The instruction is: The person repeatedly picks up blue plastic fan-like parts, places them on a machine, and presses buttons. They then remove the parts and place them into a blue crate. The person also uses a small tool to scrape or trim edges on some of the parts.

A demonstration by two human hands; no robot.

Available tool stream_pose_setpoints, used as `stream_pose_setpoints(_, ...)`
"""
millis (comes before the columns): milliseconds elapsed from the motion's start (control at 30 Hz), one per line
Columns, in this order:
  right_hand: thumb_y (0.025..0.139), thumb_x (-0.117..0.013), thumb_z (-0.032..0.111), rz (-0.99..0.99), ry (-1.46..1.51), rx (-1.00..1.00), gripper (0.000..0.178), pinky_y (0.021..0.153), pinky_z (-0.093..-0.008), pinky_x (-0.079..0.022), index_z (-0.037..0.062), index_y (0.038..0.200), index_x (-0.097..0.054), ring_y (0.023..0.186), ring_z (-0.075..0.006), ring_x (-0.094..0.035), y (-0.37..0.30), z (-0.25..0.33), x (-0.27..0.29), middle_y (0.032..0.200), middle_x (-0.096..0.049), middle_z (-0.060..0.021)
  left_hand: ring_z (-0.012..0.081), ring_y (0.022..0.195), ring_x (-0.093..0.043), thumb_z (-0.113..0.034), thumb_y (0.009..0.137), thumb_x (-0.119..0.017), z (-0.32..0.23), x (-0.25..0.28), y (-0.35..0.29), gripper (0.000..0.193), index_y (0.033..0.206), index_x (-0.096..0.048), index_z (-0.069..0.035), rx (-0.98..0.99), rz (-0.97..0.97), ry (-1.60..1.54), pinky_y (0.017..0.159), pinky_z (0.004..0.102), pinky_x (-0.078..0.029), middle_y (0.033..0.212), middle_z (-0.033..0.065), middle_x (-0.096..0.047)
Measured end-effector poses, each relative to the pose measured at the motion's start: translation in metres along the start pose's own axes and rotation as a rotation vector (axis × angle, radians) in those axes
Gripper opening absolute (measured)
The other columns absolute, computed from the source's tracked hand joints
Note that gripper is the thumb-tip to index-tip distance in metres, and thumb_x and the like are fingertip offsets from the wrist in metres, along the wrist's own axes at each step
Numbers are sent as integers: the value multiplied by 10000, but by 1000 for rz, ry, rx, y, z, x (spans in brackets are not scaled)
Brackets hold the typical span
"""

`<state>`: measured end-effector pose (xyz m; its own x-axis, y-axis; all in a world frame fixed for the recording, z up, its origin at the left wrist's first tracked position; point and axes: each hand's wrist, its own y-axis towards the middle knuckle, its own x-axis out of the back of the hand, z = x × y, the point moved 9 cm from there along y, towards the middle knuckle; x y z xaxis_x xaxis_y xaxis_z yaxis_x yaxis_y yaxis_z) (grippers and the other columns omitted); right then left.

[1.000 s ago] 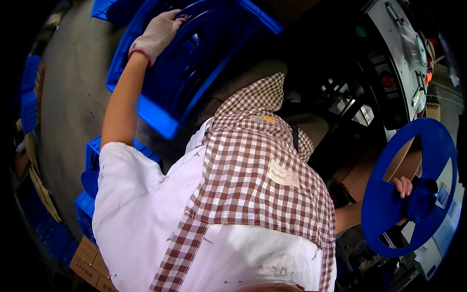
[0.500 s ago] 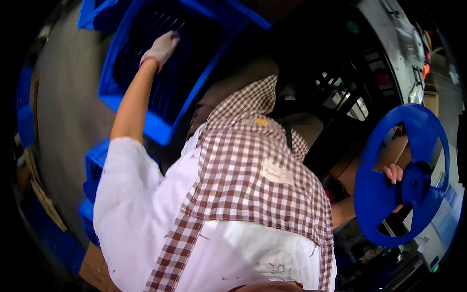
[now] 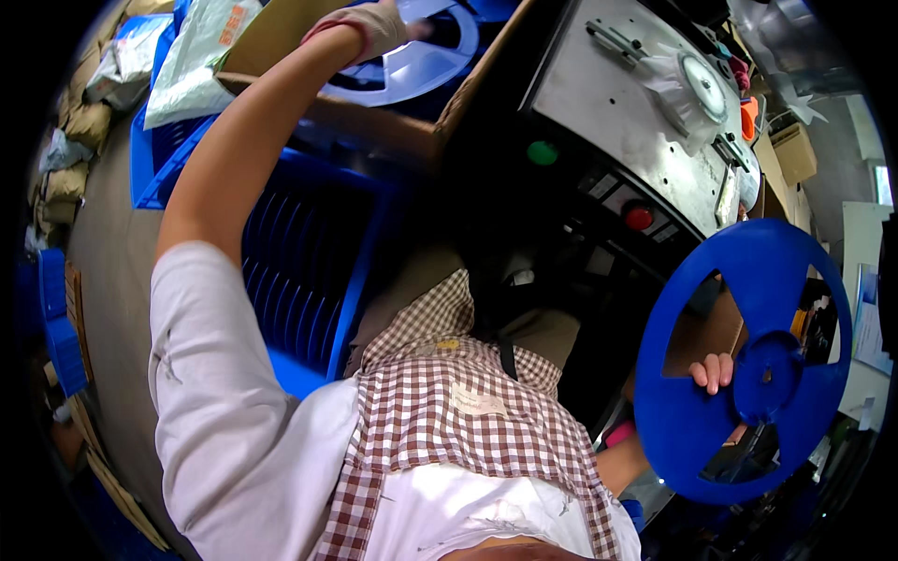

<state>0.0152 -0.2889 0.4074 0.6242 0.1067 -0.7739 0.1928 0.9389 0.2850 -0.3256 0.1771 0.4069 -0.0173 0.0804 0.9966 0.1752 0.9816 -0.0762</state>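
Note:
My right hand (image 3: 716, 374) grips a large blue plastic reel (image 3: 769, 376) at the right, its fingers coming through an opening beside the hub. The reel faces me, raised beside a machine. My left hand (image 3: 379, 30), in a pale glove with a pink cuff, reaches to the top of the view over an open cardboard box (image 3: 374, 122). Just beneath that hand lies a shiny blue reel flange (image 3: 426, 70) in the box. The left fingertips are blurred, so whether they touch the flange does not show.
Below the box stands a blue crate (image 3: 360, 271) with a row of upright blue discs (image 3: 295, 290). The machine's metal top (image 3: 599, 79) has a white roll (image 3: 702, 86) on it; green and red buttons sit on its front. Bags (image 3: 201, 56) lie at the upper left.
My left hand has moved from above the disc-filled crate up and forward to the cardboard box. The view has shifted, showing more of the machine top. My right hand still holds the reel.

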Motion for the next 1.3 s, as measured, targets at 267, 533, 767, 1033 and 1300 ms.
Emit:
stream_pose_setpoints(267,754,-821,286,-83,-186,29,658,900,-356,-456,-39,1199,-462,1021,-235,-559,-2,28,-37,1006,-549,-147,261,1241,-501,-630,893,-422,31,-161,156,695,1378,-485,-136,76,559,453,1005,429,-421,1380,109,-514)
stream_pose_setpoints(533,687,-864,284,-138,-159,62,825,905,-375,-449,-63,1285,-414,1026,-251,-553,-42,30,-15,1036,-540,-150,297,1336,-403,-559,909,-396,76,-153,107,677,1430,-407,-127,232,769,515,1048,475,-362,1454,125,-436)
stream_pose_setpoints(767,735,-776,413,-176,-190,91,911,885,-378,-454,-88,1330,-302,1038,-300,-520,-23,27,-10,1154,-443,-189,357,1215,-510,-494,770,-641,103,-17,82,801,1400,-389,-68,517,162,-69,935,533,-453,1331,224,-510)
stream_pose_setpoints(1033,928,-462,280,-394,-266,258,472,678,-345,-537,-47,1267,-433,796,-269,-626,8,-20,-1,999,-566,-201,336,1033,-616,-345,954,-529,-3,62,-91,493,1383,-392,-146,-420,-19,-1619,864,402,-534,1250,204,-554)
stream_pose_setpoints(1300,837,-638,295,-118,-954,261,611,721,-259,-432,87,1388,-475,784,-120,-492,75,-119,-28,901,-492,-31,330,1013,-628,-262,914,-632,-150,-85,-242,661,1476,-286,-240,-607,396,-2339,865,467,-551,1217,159,-576)
